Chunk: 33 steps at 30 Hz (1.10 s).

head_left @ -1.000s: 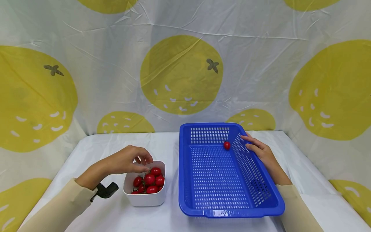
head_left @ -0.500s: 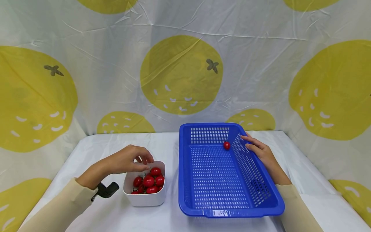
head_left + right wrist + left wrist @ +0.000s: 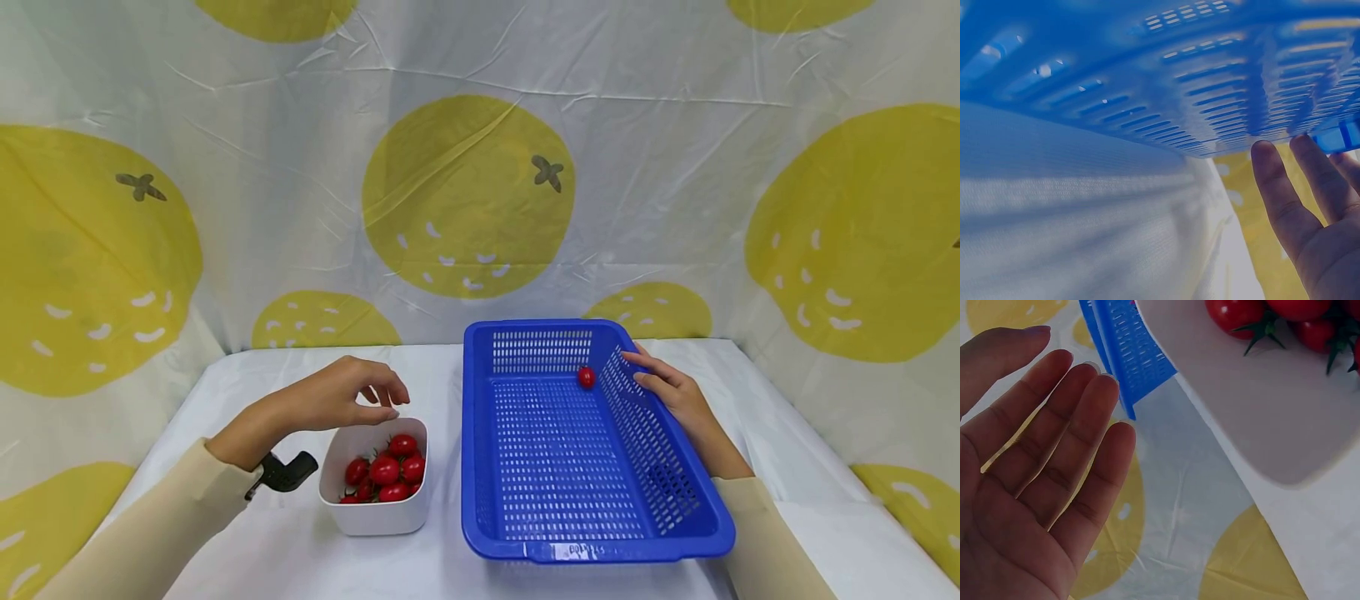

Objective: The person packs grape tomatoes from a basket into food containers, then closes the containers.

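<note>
My left hand [image 3: 337, 396] hovers over the back left rim of a white square tub [image 3: 382, 521]. Its fingers are loosely bent, and the left wrist view shows the palm and fingers [image 3: 1079, 444] with nothing in them. Several red cherry tomatoes [image 3: 385, 468] with green stems lie inside the tub. My right hand [image 3: 682, 408] holds the right rim of a blue perforated plastic basket [image 3: 555, 552], some digits over the rim. In the right wrist view other fingers [image 3: 1279, 181] lie against its outside. One cherry tomato [image 3: 587, 377] sits in the basket's far right corner.
Tub and basket stand side by side on a white-covered table [image 3: 262, 550], a narrow gap between them. Behind and at both sides hangs a pale curtain [image 3: 652, 208] printed with yellow fruit.
My left hand has risen slightly and shifted right, away from the tomatoes in the tub. My right hand stays at the basket rim.
</note>
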### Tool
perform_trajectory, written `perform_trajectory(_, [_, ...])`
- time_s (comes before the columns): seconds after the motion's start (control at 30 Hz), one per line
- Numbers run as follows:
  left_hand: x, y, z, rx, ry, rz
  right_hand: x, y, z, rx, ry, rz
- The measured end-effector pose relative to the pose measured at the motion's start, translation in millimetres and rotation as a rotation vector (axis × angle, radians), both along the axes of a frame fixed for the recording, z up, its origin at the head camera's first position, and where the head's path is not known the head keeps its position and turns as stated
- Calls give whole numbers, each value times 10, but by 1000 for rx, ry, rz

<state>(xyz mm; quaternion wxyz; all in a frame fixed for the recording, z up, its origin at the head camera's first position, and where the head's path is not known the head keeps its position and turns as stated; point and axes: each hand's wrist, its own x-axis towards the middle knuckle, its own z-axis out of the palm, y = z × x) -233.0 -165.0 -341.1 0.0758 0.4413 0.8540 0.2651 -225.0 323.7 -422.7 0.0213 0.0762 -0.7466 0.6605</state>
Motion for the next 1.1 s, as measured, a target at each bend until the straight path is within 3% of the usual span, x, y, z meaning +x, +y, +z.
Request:
perform_trajectory(0.4, [-175,257,219,11,59,-69,23,-11,18,46,8,-11])
perform_trajectory(0.63, [-241,489,407,-8,104,-122,32,-13,10,28,0,-18])
perform_trajectory(0.83, [-361,705,530,-20,144,-141,27,-13,1,43,12,-20])
perform_trajectory(1.1, [-513,942,598,-24,114,-136,28,-33,7,43,15,-16])
